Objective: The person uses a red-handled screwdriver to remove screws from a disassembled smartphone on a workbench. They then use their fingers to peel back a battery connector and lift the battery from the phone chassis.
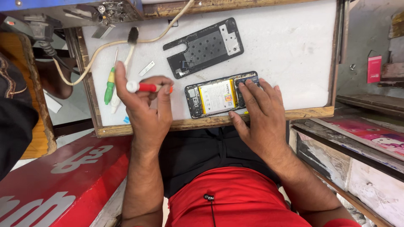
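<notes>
Left hand [147, 107] clamps a red screwdriver [145, 87], right hand [261, 113] lies flat, fingers loose, steadying the opened phone [214, 97]; likely mid-disassembly, tip must next meet a screw

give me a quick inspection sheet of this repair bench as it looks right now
surface: white scuffed work board in a worn wooden frame
job's things: opened black phone with yellow-white battery at the near edge; removed black perforated inner cover lying apart behind it
clutter: green-and-yellow screwdriver, white-handled brush, small silver strip
grippers: left hand closed on red-and-white screwdriver; right hand with fingers resting on the phone's right end
cables: cream cord looping across the board's left corner; black plug beyond
surroundings: red painted panel at left, shelves at right
</notes>
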